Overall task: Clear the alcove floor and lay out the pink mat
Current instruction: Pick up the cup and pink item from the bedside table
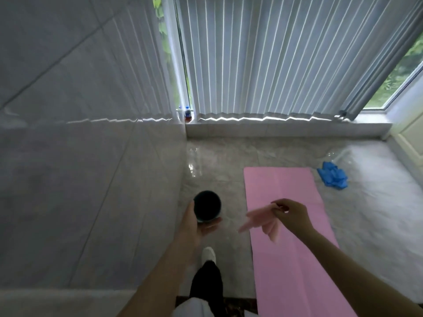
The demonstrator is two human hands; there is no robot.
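The pink mat (pixel 283 236) lies unrolled and flat on the glossy grey marble-look floor (pixel 212 177), a long matte rectangle with faint fold creases, its far end short of the low stone sill (pixel 286 129) under the window. The left hand (pixel 194 227) grips a dark, round cup (pixel 207 205) from the side and below — palm against its wall, fingers curled beneath its base — so that its black circular mouth faces up. The right hand (pixel 290 211) hangs over the mat's left part, thumb and fingers pinching the top of a limp pale-pink cloth (pixel 263 221), which droops in soft, blurred folds. Near the mat's far right corner a crumpled heap of bright blue cloth-like material (pixel 333 177) sits on the floor, apart from the mat. Pleated grey vertical blinds (pixel 263 58) cover the window, green foliage showing at their edges. A small bottle with a blue label (pixel 187 113) stands on the sill in the corner, beside the large smooth grey wall tiles (pixel 80 156). Below, a white shoe (pixel 208 253) and a black trouser leg (pixel 207 284) stand on the floor left of the mat.
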